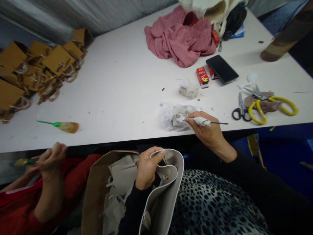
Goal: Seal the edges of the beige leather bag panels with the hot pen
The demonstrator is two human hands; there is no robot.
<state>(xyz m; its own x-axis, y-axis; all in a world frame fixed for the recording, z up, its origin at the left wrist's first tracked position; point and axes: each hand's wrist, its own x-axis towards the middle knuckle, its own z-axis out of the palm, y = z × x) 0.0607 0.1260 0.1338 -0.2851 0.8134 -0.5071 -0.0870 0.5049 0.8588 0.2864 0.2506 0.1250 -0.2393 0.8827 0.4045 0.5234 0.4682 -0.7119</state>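
My left hand (147, 167) is closed on the rim of a light grey handbag (164, 199), its thumb pressed over the edge. The bag's mouth gapes upward and a small gold fitting shows inside. Over the table's front edge, my right hand (207, 132) pinches a thin metal tool with a white wrapped handle (201, 121). Its bare rod points right, while its other end lies at a whitish block in clear plastic (179, 117). Whether that end touches the block, I cannot tell. A second plastic-wrapped lump (188, 89) sits just behind.
Right on the table (117, 81) lie yellow-handled scissors (260, 106), small black scissors (241, 109), a phone (222, 68) and a red box (202, 77). Pink cloth (181, 36) lies behind. Left are brown bags (58, 60), a glue bottle (66, 126) and a co-worker's hands (52, 156). A carton (94, 195) holds grey pieces.
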